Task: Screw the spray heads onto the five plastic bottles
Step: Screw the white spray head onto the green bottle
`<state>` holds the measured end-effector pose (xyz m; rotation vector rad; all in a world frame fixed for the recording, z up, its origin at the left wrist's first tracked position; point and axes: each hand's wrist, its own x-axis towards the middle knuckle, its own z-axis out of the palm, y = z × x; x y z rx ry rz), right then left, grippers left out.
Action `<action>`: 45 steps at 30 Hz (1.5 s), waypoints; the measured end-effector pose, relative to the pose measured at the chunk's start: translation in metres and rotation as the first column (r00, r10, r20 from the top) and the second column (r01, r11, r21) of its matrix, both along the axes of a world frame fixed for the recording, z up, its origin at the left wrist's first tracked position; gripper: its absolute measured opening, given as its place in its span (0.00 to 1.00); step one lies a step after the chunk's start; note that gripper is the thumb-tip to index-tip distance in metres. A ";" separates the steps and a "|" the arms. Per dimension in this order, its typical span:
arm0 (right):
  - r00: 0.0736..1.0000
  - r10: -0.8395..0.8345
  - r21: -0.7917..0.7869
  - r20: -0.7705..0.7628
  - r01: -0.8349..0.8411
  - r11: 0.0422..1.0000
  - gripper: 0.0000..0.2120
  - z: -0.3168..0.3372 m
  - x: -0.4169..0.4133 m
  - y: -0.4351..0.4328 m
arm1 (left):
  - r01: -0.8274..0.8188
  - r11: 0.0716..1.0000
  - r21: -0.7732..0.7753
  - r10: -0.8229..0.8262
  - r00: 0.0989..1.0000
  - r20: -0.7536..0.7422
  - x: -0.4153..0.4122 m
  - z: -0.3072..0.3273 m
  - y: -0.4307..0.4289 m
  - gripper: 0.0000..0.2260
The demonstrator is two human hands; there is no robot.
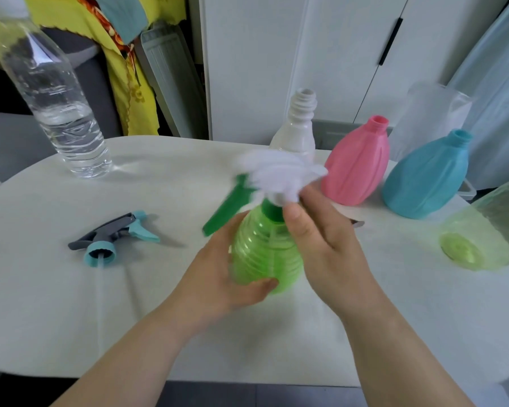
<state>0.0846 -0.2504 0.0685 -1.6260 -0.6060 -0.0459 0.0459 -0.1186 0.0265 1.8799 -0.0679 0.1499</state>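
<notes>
Left hand point(218, 277) grip wraps the green bottle point(265, 254), held above the desk point(56, 304) centre. Right hand point(326, 245) grip pinches the white spray head point(279, 177), blurred, on its neck. Grey-teal spray head point(112, 237) lies left; white point(297, 133), pink point(356, 165), blue point(426, 177) bottles stand far right, uncapped.

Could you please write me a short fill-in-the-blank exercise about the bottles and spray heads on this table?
1. The left hand holds the body of the ____ bottle.
2. The right hand grips a white spray head with a ____ trigger.
3. The grey and teal spray head lies on the table, to the ____ of the hands.
4. The pink bottle stands between the white bottle and the ____ bottle.

Missing words: green; green; left; blue
</notes>
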 end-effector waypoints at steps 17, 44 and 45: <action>0.991 -0.100 0.012 -0.092 0.102 0.995 0.14 -0.004 0.002 0.002 | -0.004 0.992 0.125 0.007 1.000 -0.025 0.001 0.002 0.004 0.29; 0.991 -0.086 -0.026 -0.106 0.084 0.996 0.18 -0.002 0.003 -0.001 | 0.016 0.997 0.076 -0.013 0.999 -0.039 -0.001 0.001 0.002 0.31; 0.991 -0.023 -0.064 -0.129 0.014 0.998 0.17 0.000 0.004 -0.004 | 0.025 0.997 0.070 -0.023 0.999 -0.039 -0.001 0.001 0.002 0.31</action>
